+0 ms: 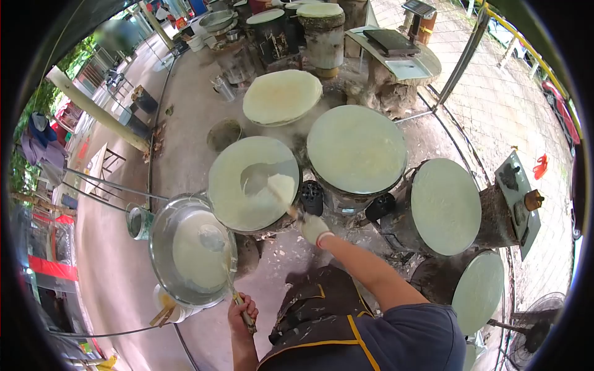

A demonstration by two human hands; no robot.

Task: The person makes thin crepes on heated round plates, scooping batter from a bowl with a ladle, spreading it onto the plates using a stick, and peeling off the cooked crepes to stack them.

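Note:
My left hand [243,311] is closed around the handle of a ladle [248,319]. The ladle's shaft reaches over the rim of a wide metal basin [159,263] holding pale batter [197,263], and its bowl appears to rest in the batter. A white glove covers my right hand [314,230], which grips a wooden-handled spreader [282,186] with a flat pale head. That head touches the coated top of a round griddle [238,188]. Beside it on the surface is a darker, wet-looking curved patch.
More coated griddles stand around: one behind [283,97], one at centre right [357,148], and others [445,207] further right. Dark round fittings [312,196] sit between the drums. A bucket [140,221] is left of the basin; a fan [532,331] is at lower right.

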